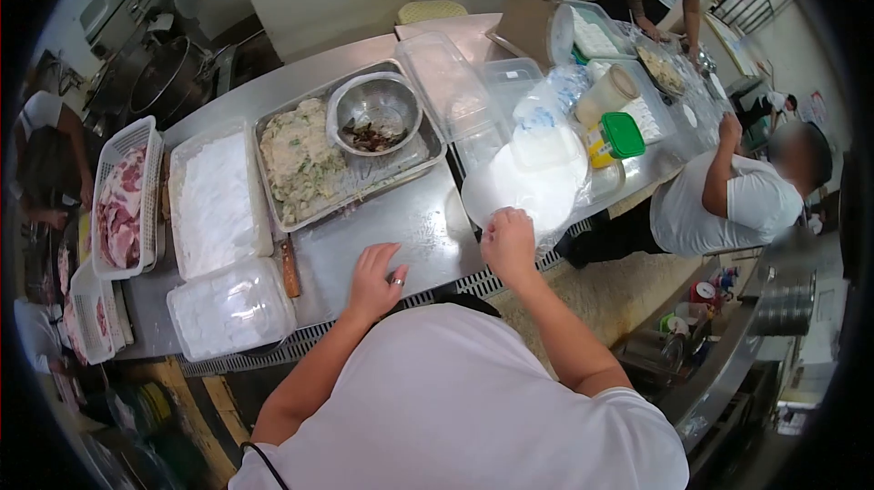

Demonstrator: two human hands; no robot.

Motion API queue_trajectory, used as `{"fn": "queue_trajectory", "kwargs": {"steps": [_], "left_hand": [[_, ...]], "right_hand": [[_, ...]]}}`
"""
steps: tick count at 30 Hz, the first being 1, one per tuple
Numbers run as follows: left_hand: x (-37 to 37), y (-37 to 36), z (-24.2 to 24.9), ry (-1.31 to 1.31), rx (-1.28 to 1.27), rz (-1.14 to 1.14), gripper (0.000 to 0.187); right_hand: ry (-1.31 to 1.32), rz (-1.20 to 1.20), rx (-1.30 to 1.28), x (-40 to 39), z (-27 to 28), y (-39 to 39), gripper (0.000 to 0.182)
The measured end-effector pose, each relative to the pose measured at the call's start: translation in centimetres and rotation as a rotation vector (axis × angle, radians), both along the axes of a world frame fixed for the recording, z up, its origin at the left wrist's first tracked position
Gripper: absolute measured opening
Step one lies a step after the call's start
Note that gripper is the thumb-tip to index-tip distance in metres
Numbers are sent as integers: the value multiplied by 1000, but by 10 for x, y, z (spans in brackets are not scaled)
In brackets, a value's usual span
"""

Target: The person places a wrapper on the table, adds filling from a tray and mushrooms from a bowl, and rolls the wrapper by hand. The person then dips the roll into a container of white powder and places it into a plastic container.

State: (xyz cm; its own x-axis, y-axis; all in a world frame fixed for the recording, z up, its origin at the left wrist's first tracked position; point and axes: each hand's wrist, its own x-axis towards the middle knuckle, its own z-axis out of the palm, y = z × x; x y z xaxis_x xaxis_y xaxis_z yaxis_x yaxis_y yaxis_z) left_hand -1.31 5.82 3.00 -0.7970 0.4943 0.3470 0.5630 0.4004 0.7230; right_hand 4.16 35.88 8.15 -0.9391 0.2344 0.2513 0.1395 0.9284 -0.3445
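Observation:
My left hand (371, 281), with a ring on one finger, hovers over the near edge of the steel table (401, 240). Its fingers are apart and nothing is in them. At the near edge of a stack of white round sheets (528, 190), my right hand (510, 240) has its fingers pinched together; what they grip, if anything, is hidden. Clear plastic film (553, 108) lies behind the stack. Left of it, a metal tray (350, 182) contains a pale chopped filling with green bits (296, 158). A steel bowl (375, 108) with dark scraps sits in that tray.
Tubs of white powder (214, 199) and a basket of raw meat (123, 208) stand left. A wooden handle (289, 267) lies beside them. A green-lidded container (616, 138) and a cloudy jar (608, 94) stand right. A co-worker (737, 190) is close on the right.

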Motion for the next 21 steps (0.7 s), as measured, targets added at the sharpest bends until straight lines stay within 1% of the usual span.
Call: {"fn": "queue_trajectory", "kwargs": {"steps": [2, 5, 7, 8, 10, 11, 13, 14, 16, 17, 19, 21], "left_hand": [[-5, 9, 23, 22, 11, 19, 48], [-17, 17, 46, 159, -14, -32, 62], [-27, 10, 46, 219, -155, -72, 60], [-29, 7, 44, 248, -225, -93, 60], [-31, -14, 10, 249, -251, -67, 56], [-31, -26, -5, 247, -263, -56, 54], [-24, -48, -15, 192, -247, 34, 46], [-19, -58, -20, 163, -239, 79, 42], [-7, -76, -31, 124, -256, 99, 40], [-2, -82, -36, 106, -263, 109, 39], [5, -88, -35, 89, -224, 126, 32], [8, -91, -33, 71, -188, 165, 27]], "right_hand": [[-54, 97, -27, -3, -5, -24, 19], [-31, 341, -51, -9, -6, -63, 19], [-11, 523, -106, -17, -13, -85, 20], [-34, 569, -78, -18, -15, -91, 20], [-80, 656, -22, -22, -2, -104, 20], [-71, 650, -26, -25, -6, -106, 20], [-54, 634, -37, -32, -21, -106, 21], [-101, 625, -18, -31, -28, -106, 21], [-189, 606, 26, -32, -44, -103, 21], [-183, 596, -7, -30, -51, -102, 20], [-174, 570, -71, -24, -58, -102, 18], [-277, 497, -111, -24, -57, -102, 20]]}}
